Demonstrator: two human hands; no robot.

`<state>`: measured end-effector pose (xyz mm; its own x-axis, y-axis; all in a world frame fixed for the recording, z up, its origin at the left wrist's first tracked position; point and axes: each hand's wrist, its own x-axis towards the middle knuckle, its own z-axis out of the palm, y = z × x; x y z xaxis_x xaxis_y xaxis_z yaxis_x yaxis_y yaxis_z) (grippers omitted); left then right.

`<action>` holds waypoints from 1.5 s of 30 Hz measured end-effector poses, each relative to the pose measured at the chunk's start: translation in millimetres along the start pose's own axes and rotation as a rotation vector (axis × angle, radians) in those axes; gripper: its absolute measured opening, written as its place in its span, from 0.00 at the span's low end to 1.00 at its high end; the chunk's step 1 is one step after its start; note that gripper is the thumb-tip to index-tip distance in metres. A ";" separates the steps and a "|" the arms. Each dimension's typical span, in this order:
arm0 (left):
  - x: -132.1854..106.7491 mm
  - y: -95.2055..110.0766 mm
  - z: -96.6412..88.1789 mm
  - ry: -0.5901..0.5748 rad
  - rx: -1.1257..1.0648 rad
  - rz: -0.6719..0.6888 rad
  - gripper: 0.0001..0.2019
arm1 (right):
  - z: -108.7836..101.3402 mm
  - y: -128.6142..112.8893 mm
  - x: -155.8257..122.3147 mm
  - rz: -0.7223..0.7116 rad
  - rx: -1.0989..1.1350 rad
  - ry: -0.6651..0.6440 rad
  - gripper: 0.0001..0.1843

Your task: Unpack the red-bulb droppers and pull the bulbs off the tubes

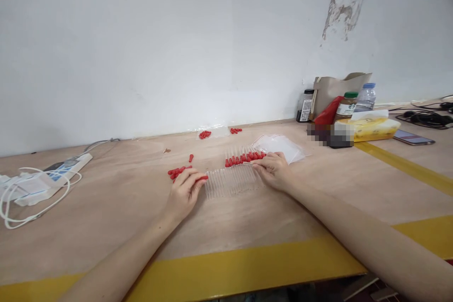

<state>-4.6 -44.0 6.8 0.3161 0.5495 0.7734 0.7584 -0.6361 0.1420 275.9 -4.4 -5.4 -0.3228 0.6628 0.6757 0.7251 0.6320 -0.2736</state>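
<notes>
My left hand [183,193] pinches a small red rubber bulb [202,178], its tip pointing right. My right hand [274,170] is closed on a thin glass dropper tube [248,163] that points left toward the bulb; the two are apart. Beneath and between the hands lies a row of bare glass tubes [230,181], side by side. Just behind it is a row of tubes fitted with red bulbs [244,158]. A pile of loose red bulbs [177,171] lies beside my left hand, partly covered by it, with a single bulb [191,157] behind.
Clear plastic bags [279,147] lie behind my right hand. More red bulbs [205,135] rest by the wall. At right stand a tissue pack [375,127], bottles and a phone [414,137]. A power strip [71,170] with a white cable is at left. Yellow tape [247,266] marks the front edge.
</notes>
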 end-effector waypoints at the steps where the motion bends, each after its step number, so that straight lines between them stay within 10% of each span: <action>1: 2.4 -2.2 -3.1 0.035 -0.017 -0.070 0.09 | 1.0 2.9 1.2 0.062 0.011 0.011 0.14; 5: 18.2 -12.2 -15.1 0.128 -0.007 -0.305 0.13 | 3.0 2.2 1.6 0.157 0.016 0.004 0.14; 16: 53.6 -91.6 -24.7 -0.068 -0.047 -0.732 0.19 | 5.8 -15.7 -2.1 0.178 -0.252 -0.147 0.16; 45: 22.4 -105.7 -15.6 -0.228 0.043 -0.859 0.18 | 10.4 -22.8 -6.6 0.276 -0.204 -0.247 0.19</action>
<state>-86.5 27.1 18.7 -0.2696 0.9249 0.2680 0.8051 0.0638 0.5897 255.1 -19.0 -10.7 -0.2177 0.8881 0.4048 0.9023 0.3412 -0.2635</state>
